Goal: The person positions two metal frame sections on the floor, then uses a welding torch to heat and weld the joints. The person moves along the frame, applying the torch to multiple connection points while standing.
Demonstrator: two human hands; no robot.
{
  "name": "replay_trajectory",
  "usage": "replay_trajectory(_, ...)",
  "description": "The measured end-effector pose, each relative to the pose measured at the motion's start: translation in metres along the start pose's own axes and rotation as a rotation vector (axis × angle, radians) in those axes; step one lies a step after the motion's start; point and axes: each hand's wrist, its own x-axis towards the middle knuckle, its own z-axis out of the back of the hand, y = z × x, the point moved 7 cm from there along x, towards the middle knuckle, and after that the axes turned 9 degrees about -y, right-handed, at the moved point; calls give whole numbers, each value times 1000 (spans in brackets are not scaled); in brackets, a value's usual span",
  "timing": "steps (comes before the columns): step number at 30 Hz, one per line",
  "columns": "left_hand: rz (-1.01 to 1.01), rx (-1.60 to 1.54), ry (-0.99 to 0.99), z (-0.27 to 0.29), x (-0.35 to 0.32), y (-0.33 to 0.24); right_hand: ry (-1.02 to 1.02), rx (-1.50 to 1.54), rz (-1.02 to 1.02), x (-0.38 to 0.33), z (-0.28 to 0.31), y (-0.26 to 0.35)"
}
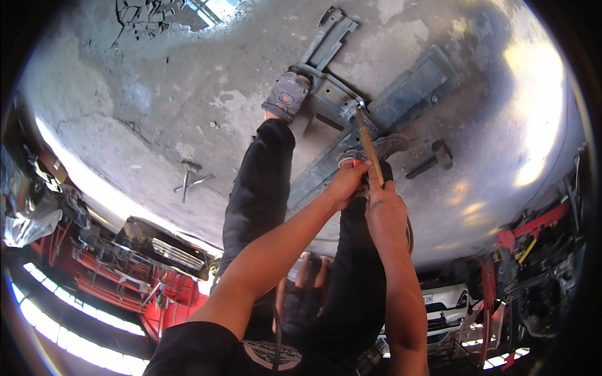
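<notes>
Both my hands are closed together around the lower end of a long, tapered tan tool (368, 141), whose exact kind I cannot make out. My right hand (385, 210) wraps its rear end, and my left hand (348, 183) grips beside it, with a small red part at its fingers. The tool's tip meets a bright spot on a grey metal frame piece (335, 93) lying on the floor. My left shoe (288, 95) rests at the frame's edge; my right shoe (387, 147) is beside the tool, against the metal. A hose (411, 235) runs beside my right wrist.
A hammer (439, 156) lies right of the frame on the concrete floor (207, 75). Farther left lie another hammer (190, 168) and a crossed metal tool. Vehicle parts, red racks (179, 294) and a white vehicle front (444, 301) show along the lower rim.
</notes>
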Motion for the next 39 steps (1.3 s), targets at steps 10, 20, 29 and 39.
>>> replay_trajectory(10,9,-31,18,-3,-4,-5,51,103,-81,3,4,1)
replay_trajectory(20,0,-111,-17,1,6,0,47,151,-134,6,11,7)
replay_trajectory(29,-57,6,-130,7,14,5,76,208,-128,3,12,3)
replay_trajectory(39,-9,43,-75,4,8,-3,39,223,-110,5,6,-3)
